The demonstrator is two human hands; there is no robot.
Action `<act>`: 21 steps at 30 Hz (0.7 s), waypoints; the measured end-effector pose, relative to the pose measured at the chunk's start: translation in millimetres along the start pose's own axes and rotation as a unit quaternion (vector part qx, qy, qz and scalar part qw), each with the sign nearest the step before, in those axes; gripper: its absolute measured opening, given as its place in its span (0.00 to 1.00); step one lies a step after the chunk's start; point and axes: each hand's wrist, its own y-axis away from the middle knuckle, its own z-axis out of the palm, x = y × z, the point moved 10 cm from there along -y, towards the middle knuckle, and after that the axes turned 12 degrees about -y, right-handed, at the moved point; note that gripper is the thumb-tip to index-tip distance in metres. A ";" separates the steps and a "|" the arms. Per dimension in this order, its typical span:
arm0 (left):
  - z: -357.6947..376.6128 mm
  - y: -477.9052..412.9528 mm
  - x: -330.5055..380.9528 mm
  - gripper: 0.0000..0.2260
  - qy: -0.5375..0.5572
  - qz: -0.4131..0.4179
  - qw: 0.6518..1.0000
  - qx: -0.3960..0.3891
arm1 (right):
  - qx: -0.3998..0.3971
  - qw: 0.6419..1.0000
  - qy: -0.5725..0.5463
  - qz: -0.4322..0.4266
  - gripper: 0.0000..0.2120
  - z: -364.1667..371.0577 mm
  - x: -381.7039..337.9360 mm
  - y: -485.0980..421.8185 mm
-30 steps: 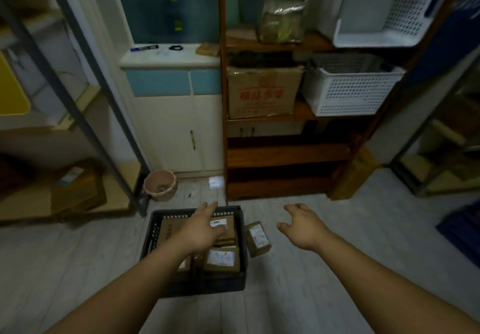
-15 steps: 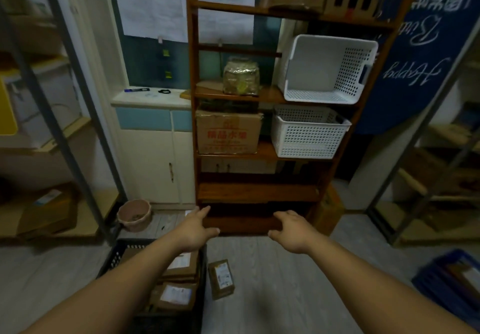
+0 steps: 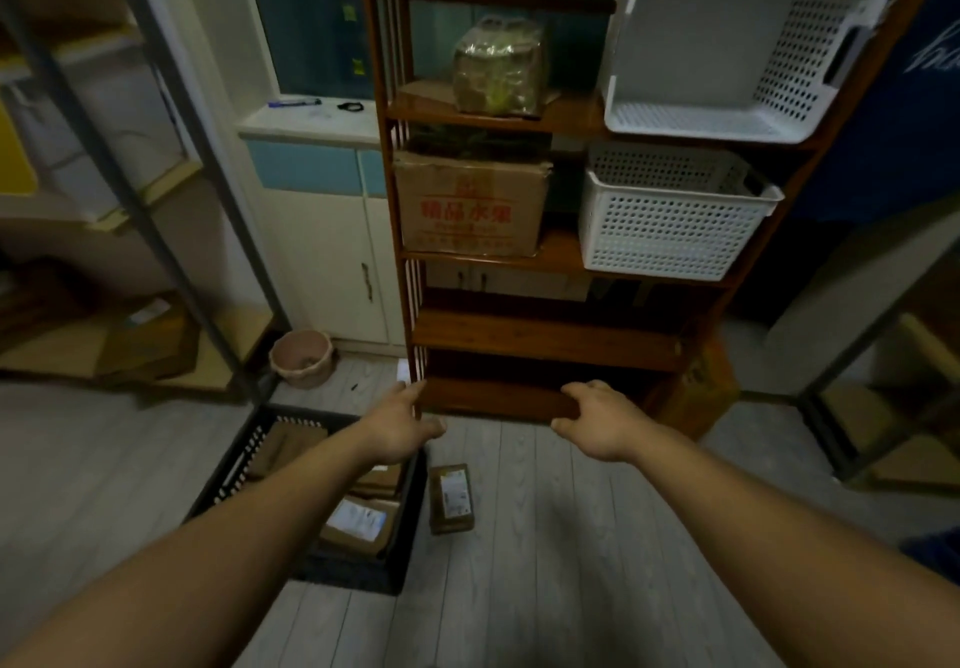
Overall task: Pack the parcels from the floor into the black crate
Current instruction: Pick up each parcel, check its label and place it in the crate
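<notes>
Parcel (image 3: 452,498) lies on floor, just beside right wall of black crate (image 3: 353,571), label up, not yet packed. Several parcels in crate (image 3: 358,522) already. Change over last second: view has lifted from crate toward wooden shelf (image 3: 545,334), and crate has slid to lower left of view. Left hand (image 3: 397,431) above crate's far right corner, fingers relaxed, empty. Right hand (image 3: 597,425) out ahead, fingers loosely curled, empty. Judgement: one parcel remains in view and gaze is off it, so task unfinished.
</notes>
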 end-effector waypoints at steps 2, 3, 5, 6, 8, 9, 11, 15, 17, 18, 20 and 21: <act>2.5 -28.4 -9.0 0.30 0.013 -0.009 1.000 -0.007 | -0.014 1.000 0.002 0.009 0.32 5.6 4.1 -20.8; 5.9 -43.4 -14.3 0.31 0.022 -0.018 1.000 -0.015 | -0.019 1.000 0.005 0.016 0.32 7.6 7.1 -30.5; 12.6 -71.8 -21.9 0.32 0.038 -0.029 0.999 -0.024 | -0.024 0.999 0.020 0.028 0.32 9.9 16.2 -51.0; 17.5 -85.1 -26.8 0.32 0.049 -0.039 0.998 -0.028 | -0.026 0.999 0.026 0.035 0.32 11.4 22.1 -61.1; 30.8 -106.5 -36.9 0.30 0.084 -0.060 0.994 -0.039 | -0.036 0.998 0.032 0.042 0.32 16.5 33.7 -81.4; 39.3 -115.2 -44.2 0.28 0.096 -0.070 0.992 -0.044 | -0.044 0.997 0.032 0.048 0.32 20.8 40.3 -91.6; 54.2 -127.3 -56.0 0.24 0.101 -0.086 0.990 -0.047 | -0.068 0.996 0.025 0.054 0.32 33.5 51.8 -112.8; 91.5 -160.4 -91.8 0.26 0.096 -0.126 0.985 -0.065 | -0.129 0.990 0.030 0.051 0.32 72.0 66.1 -164.9; 112.7 -184.0 -112.0 0.27 0.096 -0.145 0.983 -0.063 | -0.154 0.987 0.031 0.039 0.32 99.6 74.1 -202.2; 125.7 -198.7 -121.8 0.28 0.104 -0.151 0.981 -0.057 | -0.165 0.985 0.033 0.030 0.32 115.8 80.2 -223.5; 160.1 -229.8 -146.9 0.29 0.116 -0.178 0.976 -0.049 | -0.190 0.981 0.036 0.018 0.31 151.7 96.0 -265.0; 177.0 -247.4 -160.9 0.29 0.115 -0.191 0.974 -0.038 | -0.198 0.979 0.038 0.010 0.30 169.6 104.0 -285.9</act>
